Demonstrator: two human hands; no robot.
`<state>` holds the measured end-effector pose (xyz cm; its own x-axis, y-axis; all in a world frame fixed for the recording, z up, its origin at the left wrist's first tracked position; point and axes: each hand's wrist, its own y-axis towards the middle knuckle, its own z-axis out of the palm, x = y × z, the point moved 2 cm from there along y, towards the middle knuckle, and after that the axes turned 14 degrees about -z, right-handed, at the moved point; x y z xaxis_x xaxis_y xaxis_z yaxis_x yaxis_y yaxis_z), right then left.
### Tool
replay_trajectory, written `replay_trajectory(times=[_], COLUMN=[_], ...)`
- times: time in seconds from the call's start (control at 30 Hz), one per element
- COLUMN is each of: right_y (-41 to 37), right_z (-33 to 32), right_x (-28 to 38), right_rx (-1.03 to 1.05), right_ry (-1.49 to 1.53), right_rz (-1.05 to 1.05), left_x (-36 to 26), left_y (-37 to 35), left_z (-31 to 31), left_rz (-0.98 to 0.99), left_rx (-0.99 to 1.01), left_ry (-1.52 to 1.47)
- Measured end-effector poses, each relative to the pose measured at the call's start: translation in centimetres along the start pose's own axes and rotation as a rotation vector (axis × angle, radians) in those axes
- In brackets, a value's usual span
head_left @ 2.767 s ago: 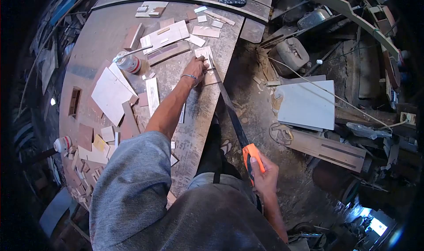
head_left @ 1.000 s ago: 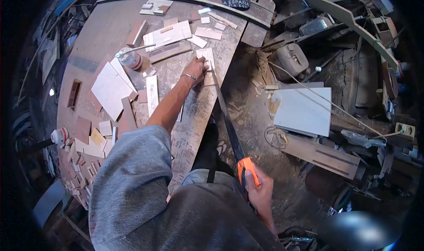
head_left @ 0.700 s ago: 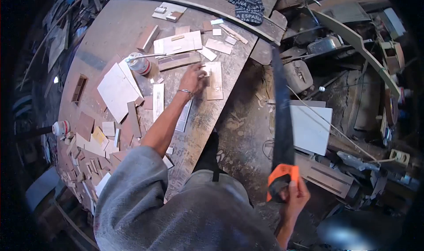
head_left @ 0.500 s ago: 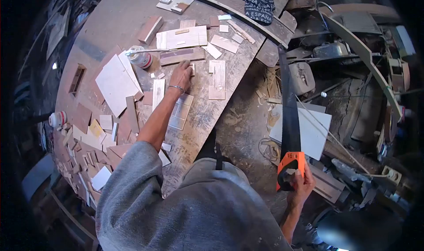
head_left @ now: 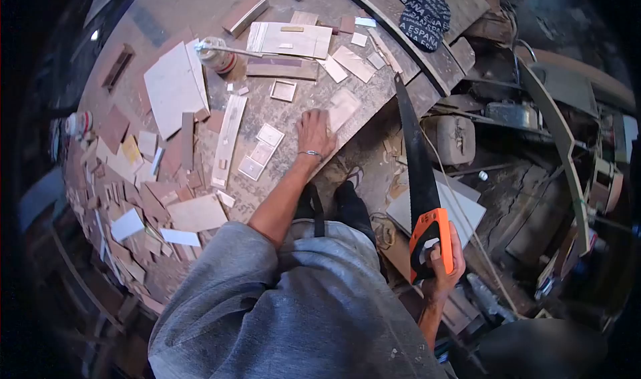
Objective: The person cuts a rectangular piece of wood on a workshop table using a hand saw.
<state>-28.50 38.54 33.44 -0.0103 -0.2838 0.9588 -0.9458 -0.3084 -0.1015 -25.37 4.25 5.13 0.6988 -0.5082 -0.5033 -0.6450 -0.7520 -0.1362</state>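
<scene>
There is one workbench point(head_left: 187, 5) and one handsaw point(head_left: 417, 172). Two hands show, the left hand point(head_left: 314, 131) and the right hand point(head_left: 444, 262), with one bracelet point(head_left: 310, 153) on the left wrist. Two bottles stand on the bench: a middle bottle point(head_left: 217, 57) and an edge bottle point(head_left: 77, 122). Four small square frames point(head_left: 283, 90) lie near the left hand, three of them in a row. One long strip point(head_left: 228, 139), one dark cap point(head_left: 425, 17) and one pale floor board point(head_left: 461, 209) complete the count. The wood offcuts point(head_left: 160, 199) are too many to count.
</scene>
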Motion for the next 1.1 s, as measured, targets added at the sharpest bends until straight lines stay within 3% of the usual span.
replay_trajectory(times=[0.03, 0.07, 0.17, 0.33, 0.67, 0.83, 0.97, 1.1], right_y=[0.8, 1.5, 3.9, 5.7, 4.0, 2.8, 1.0, -2.9], right_z=[-0.8, -1.8, -4.0, -7.3, -9.8, -9.3, -7.6, -3.4], right_x=[-0.6, -1.3, -2.1, -4.2, -8.1, -7.8, -8.3, -5.8], right_rx=[-0.002, 0.017, 0.059, 0.156, 0.156, 0.142, 0.101, -0.033], right_ry=[-0.027, -0.039, -0.024, 0.043, -0.037, 0.013, 0.022, 0.107], right_rz=[0.000, -0.053, -0.141, -0.188, -0.055, -0.031, -0.148, -0.128], left_x=[0.4, 0.6, 0.2, -0.7, -0.5, -1.8, -3.7, -4.1], left_y=[0.2, 0.6, 1.9, 2.6, 1.4, 0.0, -1.0, -1.4], left_z=[0.2, 0.1, -0.4, -0.2, 0.4, 1.6, 2.0, 1.5], left_rz=[0.106, 0.118, 0.176, 0.217, 0.074, -0.071, -0.187, -0.160], left_rx=[-0.028, 0.088, 0.182, 0.112, 0.065, -0.094, -0.112, -0.161], left_ry=[-0.003, -0.034, 0.005, 0.064, 0.033, -0.003, -0.002, -0.164])
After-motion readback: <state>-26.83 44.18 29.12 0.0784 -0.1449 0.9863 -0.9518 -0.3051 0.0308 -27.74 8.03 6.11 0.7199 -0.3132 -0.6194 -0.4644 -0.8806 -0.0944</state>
